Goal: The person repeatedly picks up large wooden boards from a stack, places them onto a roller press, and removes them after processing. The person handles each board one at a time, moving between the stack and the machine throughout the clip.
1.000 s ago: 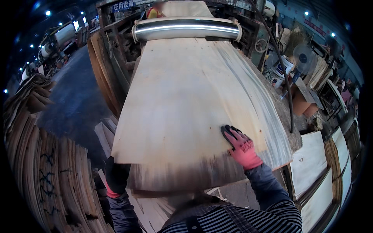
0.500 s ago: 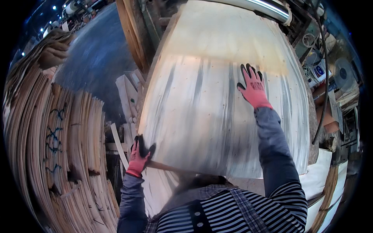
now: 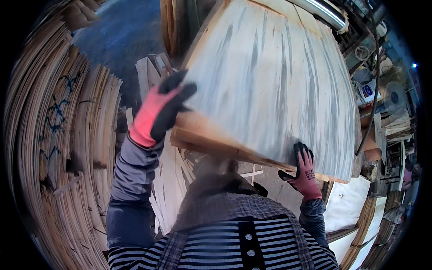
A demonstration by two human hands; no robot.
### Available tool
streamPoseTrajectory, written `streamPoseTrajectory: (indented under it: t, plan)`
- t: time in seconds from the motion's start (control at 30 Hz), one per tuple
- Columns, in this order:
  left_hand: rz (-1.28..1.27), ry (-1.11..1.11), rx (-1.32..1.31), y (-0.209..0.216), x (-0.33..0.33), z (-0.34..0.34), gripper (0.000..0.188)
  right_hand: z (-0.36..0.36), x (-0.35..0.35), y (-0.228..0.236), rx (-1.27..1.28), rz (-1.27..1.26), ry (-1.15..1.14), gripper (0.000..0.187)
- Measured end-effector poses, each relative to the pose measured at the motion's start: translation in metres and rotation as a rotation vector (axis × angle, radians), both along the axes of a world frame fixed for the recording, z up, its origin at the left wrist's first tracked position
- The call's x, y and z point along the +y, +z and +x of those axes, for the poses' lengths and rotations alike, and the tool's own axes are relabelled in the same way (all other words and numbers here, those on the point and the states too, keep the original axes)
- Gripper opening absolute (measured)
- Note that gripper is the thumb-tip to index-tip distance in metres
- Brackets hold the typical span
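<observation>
A pale wood veneer sheet (image 3: 270,81) with grey streaks lies on a stack of sheets (image 3: 202,137). My left hand (image 3: 164,105), in a pink glove with black fingers, pinches the sheet's near left corner. That corner is raised, baring brown wood beneath; motion blurs the fingertips. At the near edge, toward the right, my right hand (image 3: 304,173) wears a matching glove. Its fingers rest stretched out on the sheet, with the thumb spread apart near the edge.
Tall piles of veneer (image 3: 58,148) stand on the left, blue marks on their side. A shiny metal roller (image 3: 326,13) spans the far end. A black cable (image 3: 375,90) hangs at the right. Loose wood strips (image 3: 168,193) lie below my left hand.
My left hand has moved up and right, lifting the sheet's near left corner. My right hand has drawn back from mid-sheet to the near edge. The streaked sheet now reaches farther toward the roller.
</observation>
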State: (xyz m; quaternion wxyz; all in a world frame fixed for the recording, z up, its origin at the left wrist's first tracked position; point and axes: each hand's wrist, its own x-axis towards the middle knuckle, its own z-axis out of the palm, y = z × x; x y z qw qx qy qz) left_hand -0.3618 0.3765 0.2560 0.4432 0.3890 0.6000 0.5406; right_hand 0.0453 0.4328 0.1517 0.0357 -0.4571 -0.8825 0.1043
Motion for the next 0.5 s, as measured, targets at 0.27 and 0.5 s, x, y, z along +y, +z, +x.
streamPoseTrajectory:
  t: [0.27,0.5]
  plan:
    - [0.415,0.217,0.049,0.044,-0.081,0.025,0.053,0.047,-0.077,0.032,0.346,0.502,-0.184,0.058]
    - [0.599,0.323,0.023,-0.014,-0.067,-0.008,0.059,0.036,-0.052,0.099,0.174,0.620,-0.080,0.050]
